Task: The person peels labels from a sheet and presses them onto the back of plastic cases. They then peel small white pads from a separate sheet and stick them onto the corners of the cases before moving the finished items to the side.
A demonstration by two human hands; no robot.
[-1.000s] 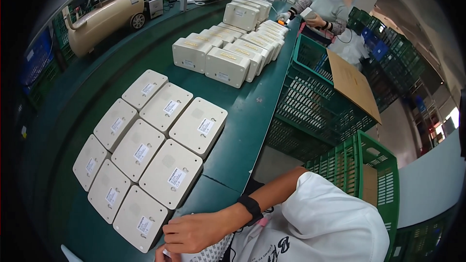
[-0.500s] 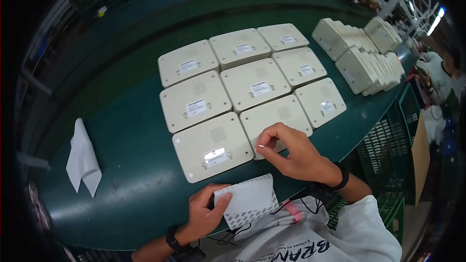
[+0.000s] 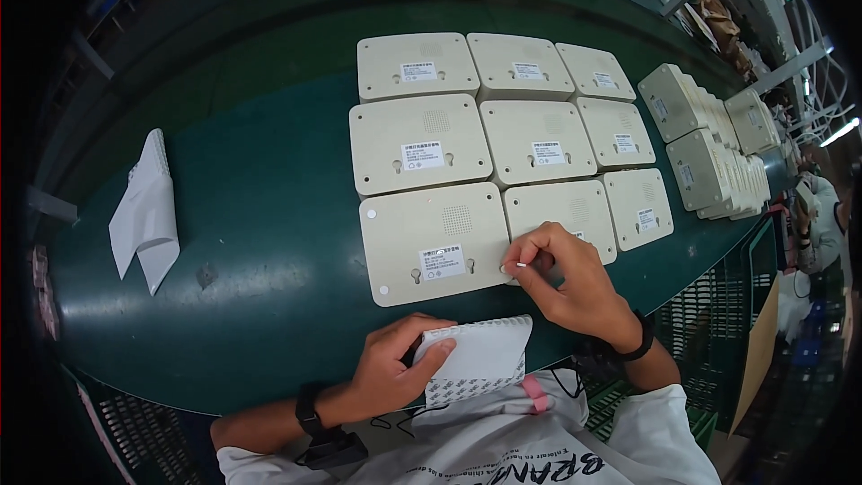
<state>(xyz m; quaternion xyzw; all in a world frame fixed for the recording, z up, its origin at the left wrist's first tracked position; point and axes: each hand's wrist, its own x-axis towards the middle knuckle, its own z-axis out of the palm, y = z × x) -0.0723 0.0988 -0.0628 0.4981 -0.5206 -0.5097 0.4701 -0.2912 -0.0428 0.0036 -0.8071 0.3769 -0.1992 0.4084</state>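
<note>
My left hand grips a folded white sheet of stickers with a grey-printed backing, at the table's near edge. Between the thumb and finger of my right hand is a tiny white sticker. The fingertips are at the lower right corner of the nearest left cream plastic housing, partly hiding that corner; whether they touch it I cannot tell. This housing lies flat with a printed label, a speaker grille and two keyhole slots. White round dots cover its two left corners.
More cream housings lie in rows on the dark green table. Stacked housings stand at the right. A folded white sheet rests at the far left. Green crates are beyond the right edge, and another person is further off.
My view has turned, shifting the housings in the picture. My right hand has come closer to the near housing's lower right corner, still pinching the sticker. My left hand keeps the sheet.
</note>
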